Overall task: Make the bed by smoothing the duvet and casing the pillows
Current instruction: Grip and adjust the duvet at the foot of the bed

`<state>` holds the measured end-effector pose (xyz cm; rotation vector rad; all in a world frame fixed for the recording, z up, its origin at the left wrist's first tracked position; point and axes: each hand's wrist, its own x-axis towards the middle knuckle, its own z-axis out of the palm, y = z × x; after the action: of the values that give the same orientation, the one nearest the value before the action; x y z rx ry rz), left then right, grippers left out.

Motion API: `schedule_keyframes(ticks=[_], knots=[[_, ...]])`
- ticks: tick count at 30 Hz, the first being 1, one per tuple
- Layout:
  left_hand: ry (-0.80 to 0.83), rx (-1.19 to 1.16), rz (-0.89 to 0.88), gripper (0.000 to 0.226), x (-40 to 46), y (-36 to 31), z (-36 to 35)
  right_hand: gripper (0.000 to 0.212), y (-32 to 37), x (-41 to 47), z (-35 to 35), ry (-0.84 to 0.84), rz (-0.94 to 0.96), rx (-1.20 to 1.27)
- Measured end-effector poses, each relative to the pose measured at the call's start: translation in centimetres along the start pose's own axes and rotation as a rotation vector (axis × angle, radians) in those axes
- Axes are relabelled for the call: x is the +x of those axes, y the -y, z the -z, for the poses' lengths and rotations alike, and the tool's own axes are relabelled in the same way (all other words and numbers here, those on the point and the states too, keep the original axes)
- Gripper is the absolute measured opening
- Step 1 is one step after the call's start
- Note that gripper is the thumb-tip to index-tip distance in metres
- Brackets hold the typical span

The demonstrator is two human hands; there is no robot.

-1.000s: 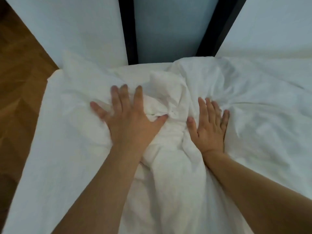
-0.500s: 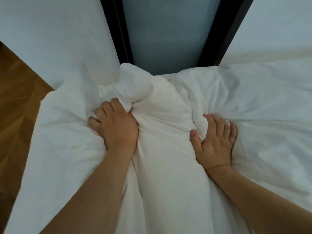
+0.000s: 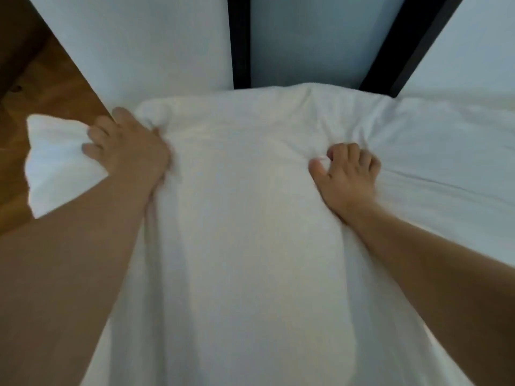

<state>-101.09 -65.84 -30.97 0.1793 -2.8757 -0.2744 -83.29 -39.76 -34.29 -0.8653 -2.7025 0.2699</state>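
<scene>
Duvet [image 3: 250, 218] bunched in both fists, left hand [image 3: 131, 151] and right hand [image 3: 348, 176] gripping folds; next, pull it flat.

Background only: floor, walls, dark frame.
Wooden floor [image 3: 41, 87] fills the upper-left corner, brown boards with visible grain, running down the left edge. Pale wall panel [image 3: 139, 43] sits beside it, top left of centre. Two dark vertical posts [image 3: 239, 40] and [image 3: 412, 43] bracket a greyer, shaded panel [image 3: 315, 37] between them; the right post leans diagonally in this wide-angle view. Another pale panel [image 3: 479, 45] occupies the top-right corner.
</scene>
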Motion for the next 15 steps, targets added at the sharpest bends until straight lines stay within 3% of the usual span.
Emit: schedule_keyframes(ticks=[3, 7, 9, 12, 15], knots=[[-0.014, 0.065, -0.118, 0.043, -2.0, 0.8, -5.2, 0.031, -1.1, -0.3, -3.6, -0.156, 0.039, 0.021], [0.058, -0.074, -0.076, 0.043, -1.1, -4.1, -3.1, 0.031, -1.2, 0.7, -3.9, -0.177, 0.067, 0.066], [0.082, -0.188, -0.241, 0.050, -4.5, -6.3, -0.1, 0.031, -1.3, 0.5, -3.9, -0.181, 0.066, 0.080], [0.177, -0.296, -0.434, 0.041, -12.9, -6.5, 3.9, 0.031, -1.4, 0.8, -3.9, -0.176, 0.080, 0.101], [0.275, -0.093, -0.613, 0.057, -17.9, -4.9, 2.4, 0.032, -1.6, 1.0, -4.2, -0.199, 0.095, 0.107]])
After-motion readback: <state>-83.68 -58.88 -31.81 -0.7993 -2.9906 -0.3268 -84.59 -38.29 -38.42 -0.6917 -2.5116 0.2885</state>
